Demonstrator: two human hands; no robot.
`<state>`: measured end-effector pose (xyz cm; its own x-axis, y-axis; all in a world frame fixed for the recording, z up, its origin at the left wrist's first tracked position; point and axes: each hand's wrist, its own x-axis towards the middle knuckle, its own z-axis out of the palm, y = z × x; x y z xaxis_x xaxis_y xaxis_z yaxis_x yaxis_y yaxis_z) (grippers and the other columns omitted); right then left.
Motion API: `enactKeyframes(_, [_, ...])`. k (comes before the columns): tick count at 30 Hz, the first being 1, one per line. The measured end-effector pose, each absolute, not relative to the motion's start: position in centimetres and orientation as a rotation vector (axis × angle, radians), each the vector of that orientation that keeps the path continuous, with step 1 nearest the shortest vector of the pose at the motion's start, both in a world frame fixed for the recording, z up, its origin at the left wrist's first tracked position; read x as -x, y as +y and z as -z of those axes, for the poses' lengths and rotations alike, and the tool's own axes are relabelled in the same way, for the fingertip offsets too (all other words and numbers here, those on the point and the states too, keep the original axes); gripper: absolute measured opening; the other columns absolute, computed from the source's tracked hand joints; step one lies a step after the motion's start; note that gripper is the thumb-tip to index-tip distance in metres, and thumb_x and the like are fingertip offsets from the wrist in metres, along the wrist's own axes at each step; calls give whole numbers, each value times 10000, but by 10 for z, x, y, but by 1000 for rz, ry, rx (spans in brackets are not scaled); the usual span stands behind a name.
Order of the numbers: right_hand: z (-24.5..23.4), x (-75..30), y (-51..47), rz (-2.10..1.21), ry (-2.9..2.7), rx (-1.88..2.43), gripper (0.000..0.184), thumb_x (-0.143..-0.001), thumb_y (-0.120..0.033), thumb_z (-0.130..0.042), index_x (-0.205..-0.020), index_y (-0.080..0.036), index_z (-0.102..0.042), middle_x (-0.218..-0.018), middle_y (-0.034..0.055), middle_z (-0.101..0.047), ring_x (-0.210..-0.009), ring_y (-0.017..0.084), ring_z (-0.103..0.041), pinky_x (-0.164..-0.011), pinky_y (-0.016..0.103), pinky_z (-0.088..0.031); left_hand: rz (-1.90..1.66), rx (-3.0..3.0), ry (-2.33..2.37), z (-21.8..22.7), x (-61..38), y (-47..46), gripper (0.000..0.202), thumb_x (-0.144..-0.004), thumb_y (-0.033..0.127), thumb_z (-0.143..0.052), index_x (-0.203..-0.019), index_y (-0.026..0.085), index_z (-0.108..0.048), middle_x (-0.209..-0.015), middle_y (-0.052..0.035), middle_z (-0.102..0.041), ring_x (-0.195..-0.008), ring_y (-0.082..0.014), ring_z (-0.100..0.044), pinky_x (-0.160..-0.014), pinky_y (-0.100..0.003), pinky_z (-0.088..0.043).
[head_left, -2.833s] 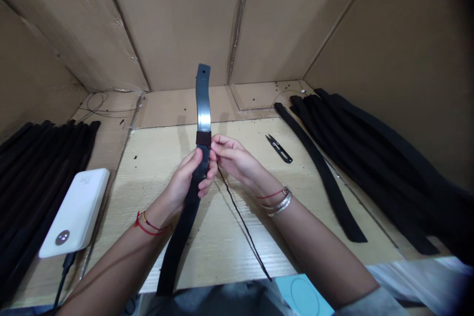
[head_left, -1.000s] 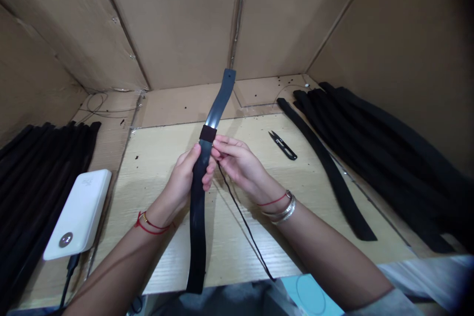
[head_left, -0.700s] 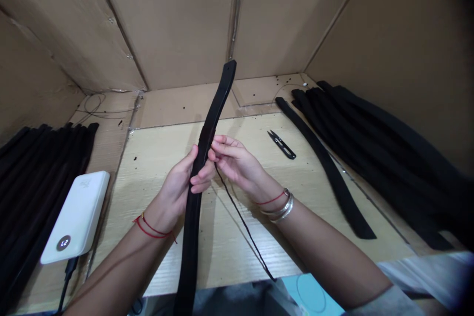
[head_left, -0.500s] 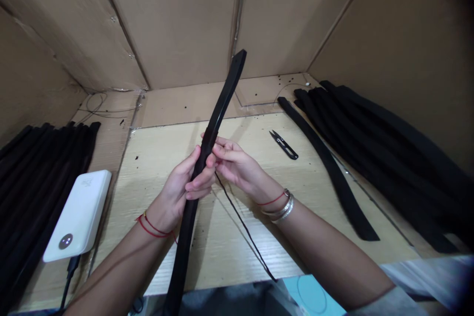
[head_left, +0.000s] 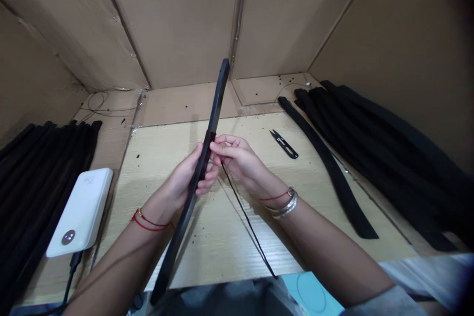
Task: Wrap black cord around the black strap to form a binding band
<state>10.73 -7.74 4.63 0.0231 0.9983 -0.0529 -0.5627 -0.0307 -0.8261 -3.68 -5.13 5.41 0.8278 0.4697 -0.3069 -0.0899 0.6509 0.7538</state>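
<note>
A long black strip [head_left: 217, 103], slightly curved, slants up over the table in front of me. Around its middle runs a darker band [head_left: 208, 144] that looks like wound cord. My left hand [head_left: 188, 173] is closed round the strip just below the band, thumb on the near side and fingers behind. At the band's right edge my right hand [head_left: 237, 155] pinches, its thumb against the strip. From these fingers a thin black cord [head_left: 244, 215] trails down to the table's front edge. The cord's upper end is hidden by the fingers.
Black thread snips [head_left: 284, 144] lie right of my hands, beside a single black strip [head_left: 329, 168]. More black strips are piled at right [head_left: 381, 158] and at left [head_left: 48, 158]. A white power bank [head_left: 81, 212] with a cable rests on the left pile. Cardboard walls [head_left: 185, 19] enclose the table.
The strip has turned about its length, showing its narrow edge, and its top has swung left and slightly down. My right hand has shifted slightly right with the cord.
</note>
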Motion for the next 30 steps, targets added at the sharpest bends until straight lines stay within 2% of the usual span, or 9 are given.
enactKeyframes(3, [-46,-108,-77,-1428,-659,835,313,-568,-186,-867,-724,-111,-606,-629,-21,-610,-562,60,-562,-584,189,-444,-334,-832,542,-53,40,-46,570,-912,678,-342,-738,154,-482,-528,65,-329,-344,-24,-233,-287,-110,-208])
enactKeyframes(7, [-49,-107,-78,-1477,-721,851,304,-606,-232,-850,-757,-120,-611,-612,-1,-629,-579,100,-599,-603,223,-438,-321,-841,537,-57,43,-45,487,-865,661,-493,-818,177,-494,-522,90,-299,-339,-22,-212,-282,-93,-205])
enactKeyframes(11, [-51,-105,-81,-1479,-685,837,308,-608,-231,-850,-781,-118,-622,-666,8,-655,-654,112,-650,-632,208,-441,-255,-720,357,-63,43,-44,523,-815,668,-565,-702,197,-367,-482,97,-269,-331,-24,-140,-253,-100,-198])
enactKeyframes(13, [-52,-103,-82,-1472,-658,823,288,-609,-219,-850,-770,-118,-634,-684,-2,-652,-659,97,-642,-639,195,-443,-223,-651,282,-63,43,-44,524,-844,665,-519,-682,201,-336,-472,98,-250,-328,-23,-96,-243,-109,-196])
enactKeyframes(18, [-54,-102,-85,-1471,-684,787,263,-649,-221,-832,-793,-128,-631,-716,10,-664,-695,115,-656,-682,212,-465,-217,-504,229,-63,45,-45,546,-922,680,-256,-669,201,-326,-475,95,-197,-318,-21,-18,-234,-112,-143])
enactKeyframes(24, [-52,-102,-86,-1516,-689,756,254,-681,-223,-821,-807,-137,-618,-714,2,-648,-678,100,-633,-685,207,-473,-138,-472,185,-62,46,-45,594,-889,731,-246,-642,197,-328,-470,96,-167,-317,-16,-9,-232,-110,-115])
enactKeyframes(27, [-50,-102,-85,-1494,-714,775,250,-674,-231,-831,-778,-121,-631,-682,-5,-618,-626,67,-578,-641,174,-453,-88,-492,161,-60,47,-43,643,-894,725,-207,-616,173,-386,-478,88,-179,-324,-11,-33,-237,-105,-147])
enactKeyframes(30, [-51,-104,-84,-1496,-805,777,241,-710,-264,-808,-759,-115,-625,-629,-2,-597,-567,66,-545,-590,179,-437,-89,-536,189,-61,47,-43,749,-910,687,-82,-680,132,-529,-491,72,-226,-339,-16,-85,-252,-105,-206])
